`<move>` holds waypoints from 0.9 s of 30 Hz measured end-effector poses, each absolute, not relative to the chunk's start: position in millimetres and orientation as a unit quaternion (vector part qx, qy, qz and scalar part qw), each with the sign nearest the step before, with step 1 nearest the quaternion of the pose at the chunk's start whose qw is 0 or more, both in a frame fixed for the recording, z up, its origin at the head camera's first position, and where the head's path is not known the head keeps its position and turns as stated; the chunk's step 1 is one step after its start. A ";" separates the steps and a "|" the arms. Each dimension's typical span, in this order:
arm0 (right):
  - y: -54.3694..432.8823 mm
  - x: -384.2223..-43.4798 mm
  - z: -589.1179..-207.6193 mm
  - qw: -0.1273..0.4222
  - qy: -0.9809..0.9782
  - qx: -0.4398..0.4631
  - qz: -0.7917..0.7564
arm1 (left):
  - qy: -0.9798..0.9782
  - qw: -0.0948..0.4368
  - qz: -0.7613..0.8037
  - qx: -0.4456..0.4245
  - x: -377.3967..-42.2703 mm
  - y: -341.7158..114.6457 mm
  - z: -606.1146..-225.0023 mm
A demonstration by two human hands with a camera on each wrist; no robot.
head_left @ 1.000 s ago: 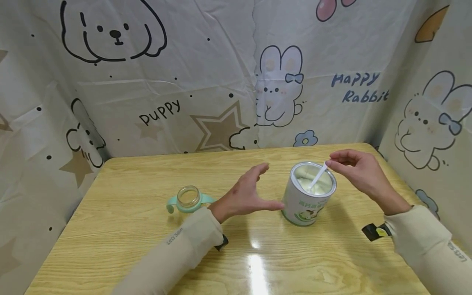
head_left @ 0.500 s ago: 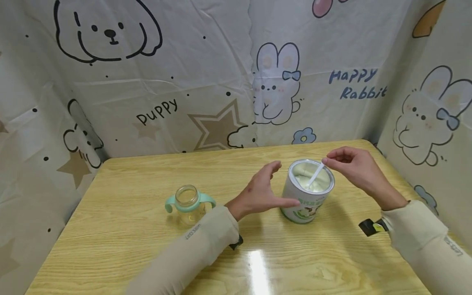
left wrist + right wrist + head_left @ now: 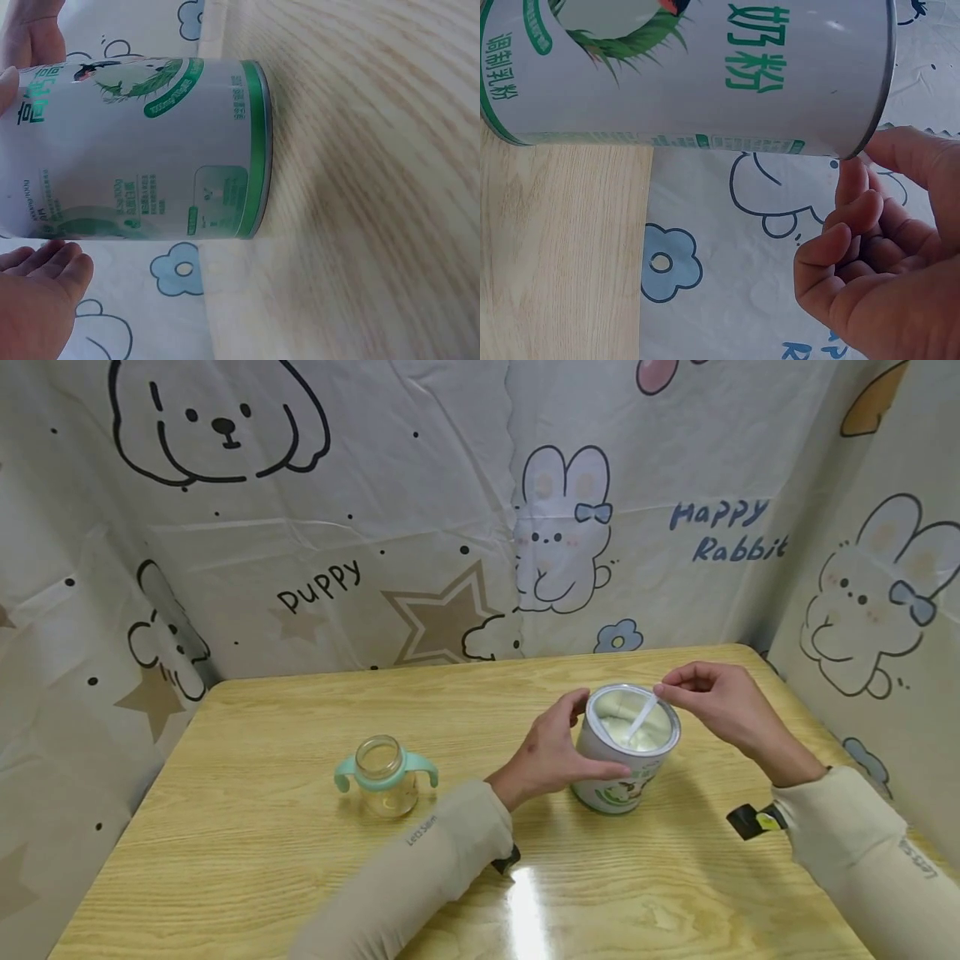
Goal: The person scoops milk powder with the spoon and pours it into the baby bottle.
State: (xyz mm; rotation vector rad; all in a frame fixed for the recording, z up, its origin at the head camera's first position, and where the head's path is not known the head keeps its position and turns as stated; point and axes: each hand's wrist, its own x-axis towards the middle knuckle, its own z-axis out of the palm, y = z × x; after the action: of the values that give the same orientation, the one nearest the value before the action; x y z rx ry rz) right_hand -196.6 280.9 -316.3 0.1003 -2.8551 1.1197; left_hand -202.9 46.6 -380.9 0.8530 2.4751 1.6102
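Note:
A milk powder can point(image 3: 618, 785), white with green print, stands uncovered on the table with pale powder inside. My left hand point(image 3: 555, 747) is around its left side, thumb across the front and fingers at the back edge. In the left wrist view, fingers point(image 3: 71, 274) of that hand lie along the can's point(image 3: 150, 150) far side. My right hand point(image 3: 712, 697) pinches the handle end of a white scoop point(image 3: 642, 714) above the rim, and the scoop's lower end sits in the powder. The right wrist view shows my right hand point(image 3: 877, 255) beside the can's rim; the scoop is hidden there.
A clear baby bottle point(image 3: 388, 799) with a mint-green two-handled collar and an uncovered mouth stands left of the can. The wooden table point(image 3: 262, 843) ends at a cloth backdrop point(image 3: 315, 527) printed with cartoon animals, behind and at both sides.
My left hand has moved right, from beside the can to around it. The right hand and scoop have stayed nearly still. More of the bottle shows as the left forearm moved off it.

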 end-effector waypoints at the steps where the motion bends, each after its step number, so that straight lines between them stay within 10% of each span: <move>1: 280.5 -196.7 -315.9 0.036 -0.930 0.035 0.363 | 0.803 0.032 0.527 0.277 -203.0 46.9 -381.6; 27: 265.3 -191.6 -299.0 -0.032 -0.928 0.109 0.354 | 0.793 0.040 0.551 0.259 -204.3 51.1 -382.2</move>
State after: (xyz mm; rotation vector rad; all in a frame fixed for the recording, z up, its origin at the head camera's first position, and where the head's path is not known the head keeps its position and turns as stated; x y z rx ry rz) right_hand -191.6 265.3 -299.0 0.3490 -2.9787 1.1347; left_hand -204.3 51.1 -382.2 0.7944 2.4286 1.6872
